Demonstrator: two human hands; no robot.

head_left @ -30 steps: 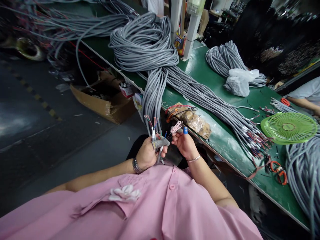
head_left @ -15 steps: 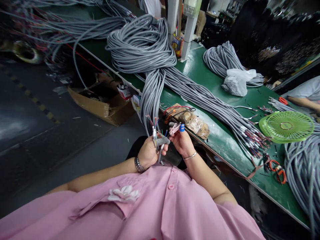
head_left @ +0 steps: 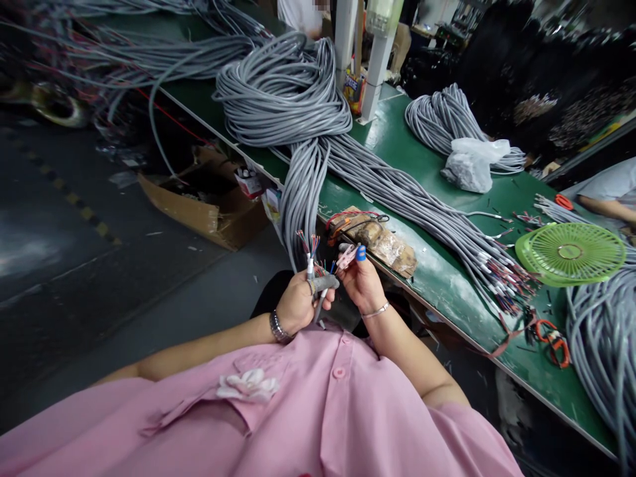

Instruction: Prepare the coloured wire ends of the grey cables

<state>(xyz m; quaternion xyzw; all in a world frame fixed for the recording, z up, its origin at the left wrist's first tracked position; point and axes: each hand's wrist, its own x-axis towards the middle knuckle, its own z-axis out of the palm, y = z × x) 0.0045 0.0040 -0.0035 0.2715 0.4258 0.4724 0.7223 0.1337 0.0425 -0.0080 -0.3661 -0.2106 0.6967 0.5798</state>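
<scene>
My left hand point(head_left: 297, 301) is closed around grey cables point(head_left: 310, 266) whose stripped ends fan out into thin coloured wires point(head_left: 309, 242). A grey covering wraps one of its fingers. Close by on the right, my right hand point(head_left: 364, 283) pinches a small pink clip-like tool point(head_left: 347, 256) between thumb and fingers, near the wire ends. Blue tape is wound on the right thumb. Whether the pink tool touches a wire is too small to tell. From the held cables, a grey bundle point(head_left: 301, 185) runs up over the bench edge to a large coil point(head_left: 283, 93).
On the green bench point(head_left: 392, 159) lie cables with stripped ends point(head_left: 501, 275), a taped wooden block point(head_left: 380, 245), a green fan point(head_left: 570, 253), orange-handled scissors point(head_left: 552, 343) and a plastic bag point(head_left: 472, 165). A cardboard box point(head_left: 213, 218) stands below. Another person's arm point(head_left: 606, 207) is at far right.
My two hands have come very slightly closer together, and the view has shifted a little. Both hands keep their hold on the cables and the pink tool.
</scene>
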